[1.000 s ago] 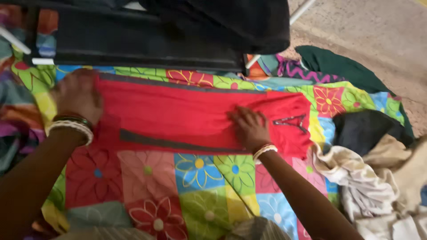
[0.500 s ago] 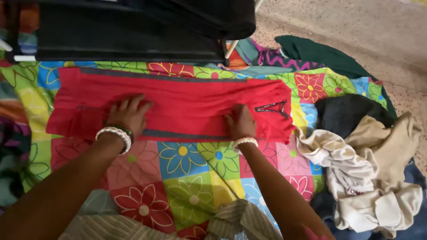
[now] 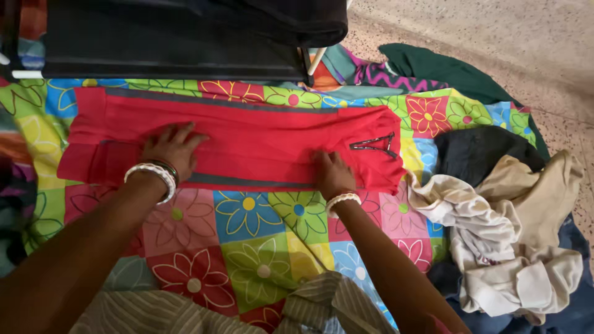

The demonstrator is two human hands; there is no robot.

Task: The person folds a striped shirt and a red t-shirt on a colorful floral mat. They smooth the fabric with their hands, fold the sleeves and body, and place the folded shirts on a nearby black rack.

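The long red cloth garment with grey stripes [image 3: 260, 139] is lying folded into a flat band across the bright patchwork bedspread with flower squares [image 3: 266, 229]. The left hand [image 3: 170, 148] is resting flat on the garment's left part, fingers spread wide, its grip open and closing on nothing. The right hand [image 3: 331, 173] is pressing palm-down on the garment's lower edge, near the dark-trimmed neckline [image 3: 374, 144], its grip likewise open and flat. White bangles [image 3: 151, 176] are sitting on the left wrist. A heap of cream and beige crumpled clothes [image 3: 507, 241] is lying to the right, well apart from the hands, with a dark green cloth [image 3: 445, 74] beyond it. A black fabric rack [image 3: 173, 37] is standing just above the garment.
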